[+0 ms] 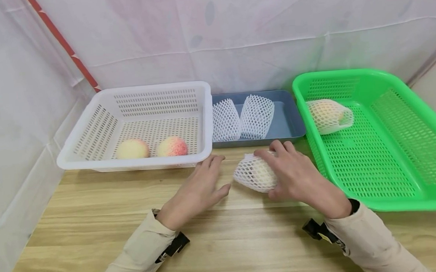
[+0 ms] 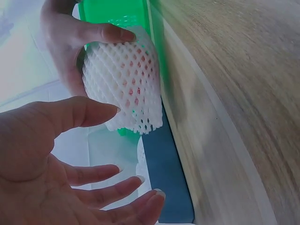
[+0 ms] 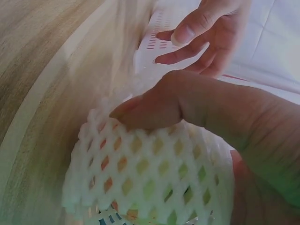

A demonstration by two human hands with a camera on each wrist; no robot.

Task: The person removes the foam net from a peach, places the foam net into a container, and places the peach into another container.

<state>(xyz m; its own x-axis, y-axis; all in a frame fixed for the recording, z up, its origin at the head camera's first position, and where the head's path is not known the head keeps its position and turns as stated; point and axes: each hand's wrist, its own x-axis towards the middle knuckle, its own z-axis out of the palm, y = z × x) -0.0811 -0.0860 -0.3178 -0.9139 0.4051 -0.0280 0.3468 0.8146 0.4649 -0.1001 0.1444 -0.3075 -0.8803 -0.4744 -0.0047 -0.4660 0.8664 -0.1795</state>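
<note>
- Holding one netted peach (image 1: 258, 174) in the right hand (image 1: 295, 172), thumb and fingers curled round it, over the table (image 1: 240, 244), in front of the tray (image 1: 286, 116).
- With the left hand (image 1: 195, 190) near the white basket (image 1: 131, 90), fingers loosely spread, thumb well apart from them.
- In the tray, two nets (image 1: 258, 117) side by side.
- In the white basket, two bare peaches (image 1: 133, 149).
- In the green basket (image 1: 364, 159), one more netted peach (image 1: 329, 116).

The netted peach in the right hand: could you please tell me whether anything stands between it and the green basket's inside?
Yes, the green basket's left wall stands just beyond the right hand holding the netted peach, which would probably need lifting over that wall. Nothing else visible is in the way.
</note>
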